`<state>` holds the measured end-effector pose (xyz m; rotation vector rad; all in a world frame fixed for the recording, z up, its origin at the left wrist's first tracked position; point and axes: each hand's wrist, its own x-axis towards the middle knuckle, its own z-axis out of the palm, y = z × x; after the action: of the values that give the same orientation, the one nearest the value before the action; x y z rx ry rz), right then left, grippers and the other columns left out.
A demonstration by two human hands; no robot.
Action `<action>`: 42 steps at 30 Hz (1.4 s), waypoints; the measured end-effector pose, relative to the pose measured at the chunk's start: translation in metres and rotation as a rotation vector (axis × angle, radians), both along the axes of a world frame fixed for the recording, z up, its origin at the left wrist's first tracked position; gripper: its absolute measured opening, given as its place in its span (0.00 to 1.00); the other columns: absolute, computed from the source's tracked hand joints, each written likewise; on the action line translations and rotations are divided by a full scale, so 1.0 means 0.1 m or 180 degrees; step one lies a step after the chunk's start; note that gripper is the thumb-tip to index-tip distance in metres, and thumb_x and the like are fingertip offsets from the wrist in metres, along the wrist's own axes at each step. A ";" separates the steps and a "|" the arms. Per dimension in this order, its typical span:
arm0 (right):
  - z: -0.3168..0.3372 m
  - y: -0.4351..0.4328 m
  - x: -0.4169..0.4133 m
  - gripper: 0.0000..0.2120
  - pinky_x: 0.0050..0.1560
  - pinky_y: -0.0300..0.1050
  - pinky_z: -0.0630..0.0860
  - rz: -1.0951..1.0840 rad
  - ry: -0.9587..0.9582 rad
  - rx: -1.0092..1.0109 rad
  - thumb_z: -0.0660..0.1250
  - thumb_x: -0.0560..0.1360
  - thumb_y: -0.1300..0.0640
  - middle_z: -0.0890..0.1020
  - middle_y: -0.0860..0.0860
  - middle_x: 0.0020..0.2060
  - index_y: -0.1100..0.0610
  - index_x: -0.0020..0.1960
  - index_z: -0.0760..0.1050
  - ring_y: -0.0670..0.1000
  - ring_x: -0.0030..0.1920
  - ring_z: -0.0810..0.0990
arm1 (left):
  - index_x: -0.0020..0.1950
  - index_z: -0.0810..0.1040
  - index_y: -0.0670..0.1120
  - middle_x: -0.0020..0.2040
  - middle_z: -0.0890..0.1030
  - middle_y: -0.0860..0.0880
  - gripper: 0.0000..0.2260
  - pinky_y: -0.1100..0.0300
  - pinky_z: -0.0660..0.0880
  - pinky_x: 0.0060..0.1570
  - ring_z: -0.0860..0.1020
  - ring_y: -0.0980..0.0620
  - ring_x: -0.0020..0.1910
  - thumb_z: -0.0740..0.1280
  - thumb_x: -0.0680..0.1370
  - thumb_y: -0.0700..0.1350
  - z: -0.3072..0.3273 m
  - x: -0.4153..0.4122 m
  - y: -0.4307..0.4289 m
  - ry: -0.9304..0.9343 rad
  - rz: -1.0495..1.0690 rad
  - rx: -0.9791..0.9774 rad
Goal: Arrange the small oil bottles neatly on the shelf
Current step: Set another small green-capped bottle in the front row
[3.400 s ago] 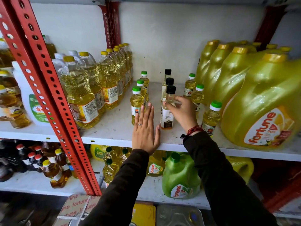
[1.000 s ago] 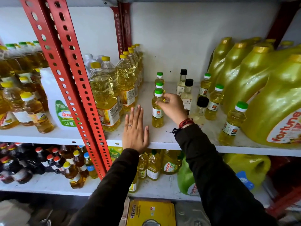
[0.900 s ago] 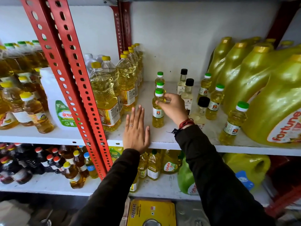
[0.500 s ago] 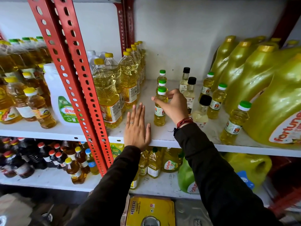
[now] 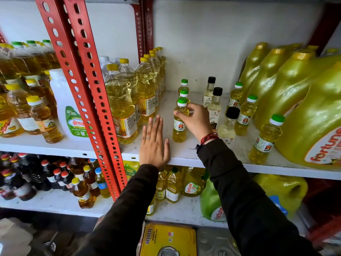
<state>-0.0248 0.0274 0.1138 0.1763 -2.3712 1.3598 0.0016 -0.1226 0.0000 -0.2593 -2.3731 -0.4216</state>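
Small oil bottles stand in three rows on the white shelf (image 5: 186,156). My right hand (image 5: 196,119) grips the front green-capped bottle (image 5: 180,127) of the left row by its neck, with two more green-capped bottles (image 5: 184,93) behind it. A middle row of black-capped bottles (image 5: 215,106) stands just right of that hand. Further right is a row of green-capped bottles (image 5: 246,111), its front bottle (image 5: 265,139) near the shelf edge. My left hand (image 5: 154,143) lies flat on the shelf, fingers together, left of the gripped bottle.
Tall yellow-capped oil bottles (image 5: 121,106) stand close on the left, beside a red perforated upright (image 5: 88,89). Big yellow Fortune jugs (image 5: 304,111) crowd the right. The lower shelf holds more bottles (image 5: 169,183) and a green jug (image 5: 210,202).
My right hand left the front black-capped bottle and moved left to the front green-capped bottle, closing around its neck. The left hand stayed flat on the shelf. The view shifted slightly.
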 end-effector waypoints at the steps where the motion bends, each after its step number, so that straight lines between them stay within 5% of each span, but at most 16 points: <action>1: 0.00 0.00 0.01 0.17 0.57 0.52 0.80 -0.0011 0.0026 0.0021 0.75 0.72 0.49 0.87 0.55 0.50 0.59 0.56 0.83 0.55 0.51 0.84 | 0.85 0.55 0.39 0.85 0.53 0.42 0.32 0.53 0.35 0.83 0.48 0.44 0.85 0.50 0.82 0.52 0.00 0.00 0.00 0.0002 0.0001 0.0000; 42: -0.02 0.03 0.69 0.21 0.54 0.53 0.81 -0.0056 0.0136 0.0303 0.76 0.71 0.44 0.87 0.54 0.52 0.55 0.59 0.83 0.54 0.51 0.85 | 0.85 0.53 0.40 0.86 0.51 0.42 0.32 0.52 0.36 0.83 0.46 0.45 0.85 0.48 0.83 0.53 -0.04 -0.01 0.01 0.0009 0.0102 -0.0069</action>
<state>0.0438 0.0305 0.1119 0.2086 -2.3975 1.2236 0.0010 -0.1221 -0.0038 -0.2316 -2.3769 -0.3803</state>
